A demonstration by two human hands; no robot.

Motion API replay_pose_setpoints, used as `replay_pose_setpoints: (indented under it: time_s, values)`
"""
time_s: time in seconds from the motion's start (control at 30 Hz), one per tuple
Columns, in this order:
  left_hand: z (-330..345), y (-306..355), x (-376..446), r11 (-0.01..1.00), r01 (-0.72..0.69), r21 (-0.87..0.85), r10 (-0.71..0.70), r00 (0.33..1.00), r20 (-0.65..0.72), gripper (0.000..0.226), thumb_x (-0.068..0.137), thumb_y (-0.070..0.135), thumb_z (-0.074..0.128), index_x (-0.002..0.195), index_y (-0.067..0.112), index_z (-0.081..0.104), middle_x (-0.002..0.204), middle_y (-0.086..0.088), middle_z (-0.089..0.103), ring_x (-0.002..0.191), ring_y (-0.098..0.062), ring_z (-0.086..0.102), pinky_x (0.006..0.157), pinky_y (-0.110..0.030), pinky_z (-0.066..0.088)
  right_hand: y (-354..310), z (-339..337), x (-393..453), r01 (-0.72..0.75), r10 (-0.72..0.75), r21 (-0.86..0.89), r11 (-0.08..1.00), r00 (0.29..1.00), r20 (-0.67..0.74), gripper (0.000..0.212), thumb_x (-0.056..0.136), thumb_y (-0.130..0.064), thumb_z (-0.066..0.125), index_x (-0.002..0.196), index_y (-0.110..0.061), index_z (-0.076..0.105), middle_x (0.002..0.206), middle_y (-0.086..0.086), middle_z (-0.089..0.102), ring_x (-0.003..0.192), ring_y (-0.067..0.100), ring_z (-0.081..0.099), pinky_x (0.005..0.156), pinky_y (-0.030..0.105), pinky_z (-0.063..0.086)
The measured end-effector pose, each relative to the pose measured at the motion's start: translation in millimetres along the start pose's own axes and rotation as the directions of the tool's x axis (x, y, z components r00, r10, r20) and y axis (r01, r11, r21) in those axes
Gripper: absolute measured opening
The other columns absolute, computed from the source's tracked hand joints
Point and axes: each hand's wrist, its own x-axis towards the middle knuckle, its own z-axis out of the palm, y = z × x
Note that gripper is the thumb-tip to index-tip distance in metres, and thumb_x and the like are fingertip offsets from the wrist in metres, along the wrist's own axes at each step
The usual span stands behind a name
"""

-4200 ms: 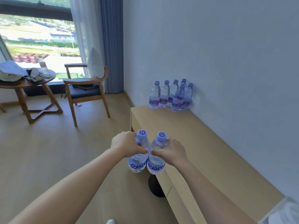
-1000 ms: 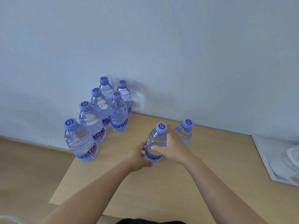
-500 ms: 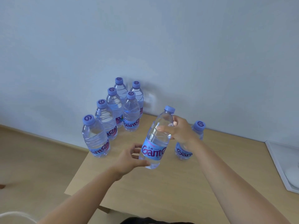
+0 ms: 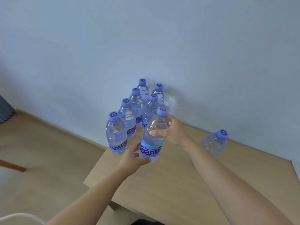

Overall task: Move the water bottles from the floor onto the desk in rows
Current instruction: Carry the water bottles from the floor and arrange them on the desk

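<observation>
Head view: right hand [image 4: 174, 133] grasps the bottle [image 4: 151, 142] at its shoulder; left hand [image 4: 134, 157] cups its base, fingers curled round, just above the desk [image 4: 170, 184].

- We see six upright bottles [image 4: 137, 109] packed in two close rows against the wall [image 4: 194, 54], leaving no gap for a hand between them.
- Our hands hold a seventh bottle [image 4: 152, 138] just beside the front pair, closing off that side.
- A lone bottle [image 4: 214, 143] stands well apart to the right; bare desk [image 4: 170, 189] lies open between it and the group, and all along the near edge.
</observation>
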Motion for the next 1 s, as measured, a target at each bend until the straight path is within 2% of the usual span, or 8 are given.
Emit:
replay_pose_setpoints:
  time_s: [0.17, 0.37, 0.47, 0.5, 0.57, 0.63, 0.87, 1.0]
  values:
    - [3, 4, 9, 0.972, 0.064, 0.227, -0.038, 0.993, -0.114, 0.053, 0.079, 0.018, 0.070, 0.128, 0.016, 0.049, 0.119, 0.002, 0.062, 0.112, -0.017, 0.057, 0.081, -0.024, 0.041, -10, 24, 13, 0.050, -0.043, -0.187, 0.981, 0.998, 0.038, 0.076, 0.059, -0.029, 0.087, 0.126, -0.020, 0.052, 0.120, -0.005, 0.059, 0.104, 0.012, 0.057, 0.085, 0.025, 0.044]
    - [7, -6, 17, 0.965, 0.262, -0.035, -0.264, 0.952, -0.153, 0.023, 0.076, -0.009, 0.054, 0.086, 0.011, 0.052, 0.080, 0.001, 0.050, 0.081, -0.016, 0.046, 0.058, -0.022, 0.036, -11, 36, 27, 0.026, -0.031, -0.225, 0.974, 0.999, -0.016, 0.067, 0.060, -0.031, 0.086, 0.116, -0.023, 0.051, 0.111, -0.006, 0.056, 0.093, 0.011, 0.053, 0.076, 0.023, 0.039]
    - [12, -8, 20, 0.954, 0.289, -0.079, -0.297, 0.948, -0.116, 0.039, 0.075, -0.015, 0.048, 0.063, 0.020, 0.035, 0.069, 0.006, 0.032, 0.064, -0.008, 0.035, 0.055, -0.020, 0.026, -6, 38, 33, -0.002, -0.005, -0.174, 0.985, 0.999, -0.043, 0.065, 0.061, -0.027, 0.086, 0.115, -0.022, 0.050, 0.118, -0.002, 0.055, 0.100, 0.014, 0.054, 0.082, 0.025, 0.042]
    - [12, -8, 22, 0.951, 0.289, -0.107, -0.299, 0.949, -0.098, 0.040, 0.076, -0.015, 0.047, 0.067, 0.023, 0.041, 0.073, 0.007, 0.037, 0.068, -0.006, 0.039, 0.058, -0.020, 0.030, -4, 38, 35, -0.011, 0.003, -0.160, 0.987, 0.999, -0.049, 0.066, 0.061, -0.025, 0.086, 0.116, -0.021, 0.049, 0.121, -0.001, 0.054, 0.105, 0.014, 0.053, 0.085, 0.026, 0.041]
    - [13, -6, 26, 0.948, 0.270, -0.168, -0.285, 0.956, -0.068, 0.043, 0.080, -0.015, 0.045, 0.110, 0.014, 0.057, 0.104, 0.003, 0.053, 0.099, -0.010, 0.053, 0.078, -0.025, 0.040, 1, 40, 37, -0.018, 0.007, -0.152, 0.988, 0.998, -0.070, 0.066, 0.062, -0.024, 0.086, 0.114, -0.023, 0.047, 0.123, -0.001, 0.052, 0.108, 0.013, 0.051, 0.086, 0.024, 0.038]
    - [12, -1, 29, 0.940, 0.276, -0.202, -0.294, 0.953, -0.068, 0.060, 0.083, -0.015, 0.043, 0.139, 0.006, 0.039, 0.133, -0.004, 0.048, 0.124, -0.016, 0.048, 0.096, -0.030, 0.039, 5, 43, 37, -0.022, 0.008, -0.144, 0.989, 0.995, -0.097, 0.064, 0.061, -0.025, 0.086, 0.110, -0.027, 0.045, 0.118, -0.004, 0.051, 0.108, 0.011, 0.049, 0.084, 0.022, 0.036]
    - [10, -3, 43, 0.936, 0.288, -0.203, -0.307, 0.949, -0.070, 0.059, 0.083, -0.012, 0.043, 0.140, 0.004, 0.037, 0.136, -0.005, 0.046, 0.128, -0.018, 0.046, 0.102, -0.033, 0.038, 11, 52, 44, -0.014, -0.004, -0.145, 0.989, 0.993, -0.122, 0.066, 0.060, -0.028, 0.086, 0.114, -0.025, 0.048, 0.118, -0.005, 0.055, 0.109, 0.012, 0.052, 0.086, 0.023, 0.040]
    - [8, -9, 50, 0.938, 0.307, -0.162, -0.322, 0.944, -0.069, 0.031, 0.080, -0.011, 0.042, 0.102, 0.006, 0.057, 0.099, -0.005, 0.053, 0.093, -0.015, 0.052, 0.070, -0.014, 0.036, 11, 55, 48, -0.003, -0.027, -0.196, 0.981, 0.988, -0.150, 0.069, 0.060, -0.030, 0.085, 0.118, -0.023, 0.048, 0.118, -0.003, 0.045, 0.104, 0.010, 0.048, 0.084, 0.020, 0.036]
